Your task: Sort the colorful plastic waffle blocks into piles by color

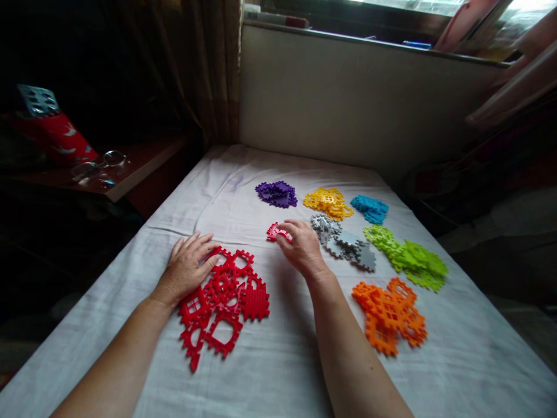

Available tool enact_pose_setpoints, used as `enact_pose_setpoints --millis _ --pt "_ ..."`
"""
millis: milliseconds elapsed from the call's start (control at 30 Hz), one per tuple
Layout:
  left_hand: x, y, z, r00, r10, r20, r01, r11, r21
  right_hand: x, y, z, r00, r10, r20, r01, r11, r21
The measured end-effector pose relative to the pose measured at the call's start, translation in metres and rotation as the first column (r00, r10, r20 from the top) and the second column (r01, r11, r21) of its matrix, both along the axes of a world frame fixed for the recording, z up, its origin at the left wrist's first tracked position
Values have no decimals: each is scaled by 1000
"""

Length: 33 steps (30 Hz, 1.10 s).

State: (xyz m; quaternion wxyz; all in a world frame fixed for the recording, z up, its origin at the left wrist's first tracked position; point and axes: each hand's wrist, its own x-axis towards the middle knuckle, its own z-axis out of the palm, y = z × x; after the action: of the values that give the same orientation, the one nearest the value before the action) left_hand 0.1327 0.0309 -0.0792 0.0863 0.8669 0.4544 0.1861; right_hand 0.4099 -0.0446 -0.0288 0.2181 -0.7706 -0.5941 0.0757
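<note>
My work location is a home room, indicated by the bedsheet (289, 363), curtain (220, 75), side table (145, 158) and eyeglasses (104, 164).

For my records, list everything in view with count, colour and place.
Red pile: 1, red, near left
Orange pile: 1, orange, near right
Green pile: 1, green, right
Grey pile: 1, grey, centre right
Blue pile: 1, blue, far right
Yellow pile: 1, yellow, far middle
Purple pile: 1, purple, left of yellow
Loose piece: 1, red, centre
Sheet: 1, whitish, under piles
Table: 1, brown, left
Pouch: 1, red, on table
Pack: 1, silvery, atop pouch
Glasses: 1, clear, on table
Curtain: 1, brown, back left
Marker: 1, red-ended, window ledge
Cloth: count unclear, pink, upper right
Left hand: 1, at red pile
Right hand: 1, at loose piece
</note>
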Motion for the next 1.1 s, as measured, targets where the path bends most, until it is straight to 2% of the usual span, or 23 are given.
enact_pose_setpoints --millis 67,133,200,300,467,533,633,733,867,967,1033,1100 --pt "0 0 1 999 3 40 -2 1000 -16 -21 1 4 989 148 -13 -148 987 -57" --pt "1 0 2 996 14 86 -11 1000 -27 -42 1 8 972 233 -2 -231 963 -137" --pt "2 -1 4 991 21 132 -16 999 -36 -55 -1 10 967 255 9 -248 949 -197" --pt "4 -1 8 980 25 198 -12 998 -67 -58 -2 11 974 217 -70 -228 944 -239" --pt "5 0 11 960 83 266 -55 992 -109 -35 3 6 972 71 -223 -105 984 -142" --pt "4 0 12 957 95 275 -67 992 -109 -27 6 0 959 -20 -282 -1 997 -73" --pt "3 1 14 955 96 281 -71 993 -98 -20 10 -10 924 -157 -350 166 986 -4" --pt "2 1 14 950 99 296 -80 994 -77 -15 11 -14 927 -226 -299 239 971 7" --pt "4 -1 14 935 118 334 -114 993 -31 -11 6 -3 947 -251 -200 265 963 46" --pt "10 -8 18 901 103 421 -127 991 30 -21 2 8 956 -128 -264 141 989 31" --pt "15 -15 21 883 67 465 -112 991 71 -36 0 12 931 35 -364 -41 999 -9" --pt "20 -22 24 875 32 483 -90 991 97 -53 -1 13 876 184 -445 -218 975 -27"
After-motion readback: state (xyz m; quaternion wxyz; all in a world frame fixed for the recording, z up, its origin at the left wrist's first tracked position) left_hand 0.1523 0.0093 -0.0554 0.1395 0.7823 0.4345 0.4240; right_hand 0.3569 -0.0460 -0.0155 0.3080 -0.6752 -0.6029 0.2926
